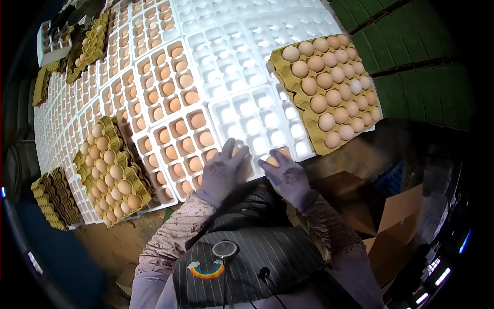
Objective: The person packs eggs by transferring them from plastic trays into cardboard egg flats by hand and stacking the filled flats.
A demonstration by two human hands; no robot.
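Note:
My left hand (221, 174), in a grey-purple glove, is over the near edge of a white foam tray (222, 109). An egg shows partly between its fingers, the rest hidden by the glove. To its right, my right hand (288, 179), gloved the same way, has its fingers closed around a brown egg (272, 161) low over the same tray's near cells. Left of my hands, a foam tray holds brown eggs (178, 127) in its cells. At the right, a yellowish pulp egg tray (304, 116) full of eggs rests on top of the foam trays.
Another pulp tray of eggs (105, 175) lies at the left, beside a stack of pulp trays (54, 198). A cardboard box (401, 211) stands below the table at the right. Green crates (406, 46) are beyond. Another person's dark-gloved hand (63, 18) is at the far left.

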